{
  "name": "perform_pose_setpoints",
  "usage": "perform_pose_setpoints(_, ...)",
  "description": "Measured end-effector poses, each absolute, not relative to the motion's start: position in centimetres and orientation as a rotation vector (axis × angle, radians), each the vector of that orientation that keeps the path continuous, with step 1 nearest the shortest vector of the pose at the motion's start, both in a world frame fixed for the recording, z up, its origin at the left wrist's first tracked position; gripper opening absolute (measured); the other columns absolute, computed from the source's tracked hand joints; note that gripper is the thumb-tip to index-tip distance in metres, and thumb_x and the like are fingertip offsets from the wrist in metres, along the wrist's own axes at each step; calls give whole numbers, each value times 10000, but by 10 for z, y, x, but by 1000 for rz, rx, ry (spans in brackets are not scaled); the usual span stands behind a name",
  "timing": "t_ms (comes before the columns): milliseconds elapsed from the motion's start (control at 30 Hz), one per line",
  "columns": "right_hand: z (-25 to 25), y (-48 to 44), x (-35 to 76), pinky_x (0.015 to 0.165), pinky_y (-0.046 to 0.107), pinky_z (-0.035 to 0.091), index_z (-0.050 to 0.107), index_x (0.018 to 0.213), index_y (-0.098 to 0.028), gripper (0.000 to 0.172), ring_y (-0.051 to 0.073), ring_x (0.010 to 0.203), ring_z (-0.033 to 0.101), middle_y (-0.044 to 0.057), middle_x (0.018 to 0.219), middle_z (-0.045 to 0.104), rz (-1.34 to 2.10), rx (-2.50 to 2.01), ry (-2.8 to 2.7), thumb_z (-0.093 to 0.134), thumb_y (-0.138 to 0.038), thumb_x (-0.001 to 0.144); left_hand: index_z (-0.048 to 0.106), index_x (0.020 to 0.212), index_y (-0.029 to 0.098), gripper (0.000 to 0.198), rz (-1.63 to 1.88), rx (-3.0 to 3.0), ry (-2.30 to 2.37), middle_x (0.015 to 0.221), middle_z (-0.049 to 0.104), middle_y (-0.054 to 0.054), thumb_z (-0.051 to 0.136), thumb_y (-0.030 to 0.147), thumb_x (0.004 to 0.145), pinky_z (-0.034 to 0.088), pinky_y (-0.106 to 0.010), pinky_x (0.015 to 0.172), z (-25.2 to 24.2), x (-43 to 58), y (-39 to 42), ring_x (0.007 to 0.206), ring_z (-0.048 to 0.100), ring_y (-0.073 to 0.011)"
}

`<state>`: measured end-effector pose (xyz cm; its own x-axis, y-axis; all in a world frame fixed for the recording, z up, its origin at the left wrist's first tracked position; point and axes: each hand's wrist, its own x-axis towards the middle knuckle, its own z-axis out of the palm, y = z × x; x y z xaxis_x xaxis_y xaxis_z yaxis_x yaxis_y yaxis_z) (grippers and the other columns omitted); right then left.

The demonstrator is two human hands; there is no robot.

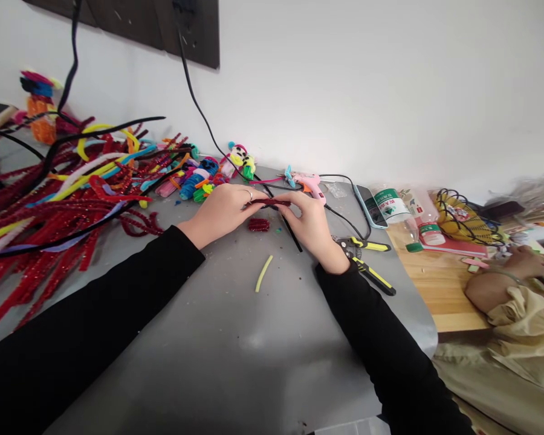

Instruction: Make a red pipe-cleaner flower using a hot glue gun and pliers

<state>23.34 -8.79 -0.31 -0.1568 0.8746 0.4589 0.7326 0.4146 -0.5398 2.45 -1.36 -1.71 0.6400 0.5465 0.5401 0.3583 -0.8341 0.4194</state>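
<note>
Running crosswise, a dk-red fuzzy strip is being held above the table, L end pinched by the L hand, R end by the R hand, neither hand nearer; a sm. red bundle is lying just below it in view.

Showed a plain white wall beyond the left hand and the right hand, with a dark panel higher up, beyond the left. Had a grey table under both, softly shining on the near side, and a light wooden table to the right of them.
</note>
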Motion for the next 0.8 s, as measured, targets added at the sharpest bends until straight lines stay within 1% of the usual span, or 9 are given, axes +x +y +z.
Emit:
perform_pose_setpoints(233,-2,-89,234,920,386,586,757,1048,-225,170,227,957,730,47,1041,799,237,-1372,-1932,604,-202,979,800,1138,214,292,990,2591,726,1113,817,-47,554,264,988,599,-339,891,-17,25,-15,1005,777,-247)
perform_pose_setpoints(467,-2,-89,233,946,409,581,764,1051,-230,180,238,956,730,49,1033,799,240,-1391,-1922,599,-212,980,804,1125,207,290,992,2577,728,1115,817,-51,559,277,988,597,-339,894,-16,24,-15,1017,777,-253)
perform_pose_setpoints(667,-3,-88,234,919,386,582,760,1060,-233,190,227,957,723,45,1046,796,256,-1392,-1928,591,-199,983,801,1131,219,286,990,2573,729,1109,819,-41,557,267,988,596,-330,888,-16,24,-14,1007,775,-242)
perform_pose_setpoints(800,-3,-88,234,918,392,589,765,1052,-231,189,230,955,729,46,1041,800,253,-1372,-1917,597,-195,975,802,1134,198,282,998,2590,726,1114,817,-57,572,258,983,597,-330,874,-17,25,-15,1000,777,-250)
